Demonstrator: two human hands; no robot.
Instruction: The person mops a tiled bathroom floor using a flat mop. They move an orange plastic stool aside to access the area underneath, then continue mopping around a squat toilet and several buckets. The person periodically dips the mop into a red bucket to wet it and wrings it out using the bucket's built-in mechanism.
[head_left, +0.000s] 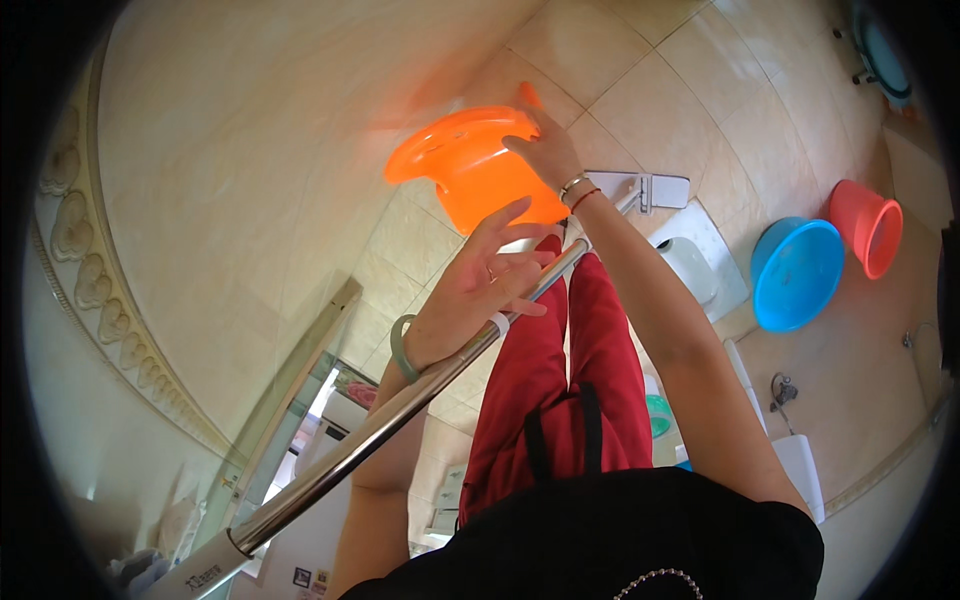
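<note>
My right hand (548,155) is closed on the rim of an orange plastic basin (465,165), tilted beside the wall. A short orange piece sticks up behind my fingers; I cannot tell whether it belongs to the basin. Below the basin my left hand (487,275) is open, its fingers spread and not closed around anything. A shiny metal mop pole (390,420) slants past my left wrist and fingers, seemingly resting against that arm. At its far end the flat mop head (665,191) lies on the tiles, partly behind my right forearm.
A squat toilet (690,265) is set in the floor right of my legs. Farther right stand a blue basin (797,275) and a red bucket (868,228). A tiled wall (250,150) rises on the left, with a door frame (300,375) below it.
</note>
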